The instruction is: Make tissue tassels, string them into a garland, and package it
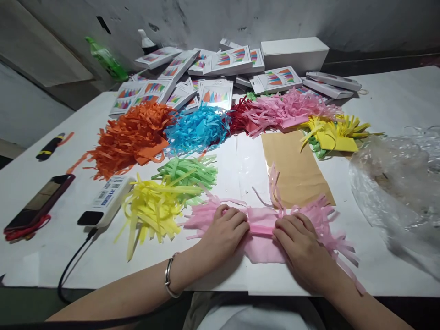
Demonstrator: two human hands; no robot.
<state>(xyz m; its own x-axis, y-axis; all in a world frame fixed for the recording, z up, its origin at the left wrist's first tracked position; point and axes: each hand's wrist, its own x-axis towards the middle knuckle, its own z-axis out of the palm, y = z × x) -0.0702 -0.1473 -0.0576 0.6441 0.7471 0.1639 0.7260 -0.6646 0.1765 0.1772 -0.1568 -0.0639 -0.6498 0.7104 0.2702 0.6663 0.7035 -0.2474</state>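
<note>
Fringed paper sheet point(261, 229) lies on the table point(395, 105), paper piles point(206, 126) behind, boxes point(223, 64) farthest back.

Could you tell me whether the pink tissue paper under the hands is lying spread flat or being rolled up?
Being rolled: the pink tissue paper forms a tight tube between left hand and right hand, fringes splaying out both ends.

Illumination is bright and even from overhead. Glare appears on the tabletop point(240, 160) centre and on the plastic bag point(398, 183). Edges show wide-angle curvature. Focus is sharp centrally; shadows remain soft.
</note>
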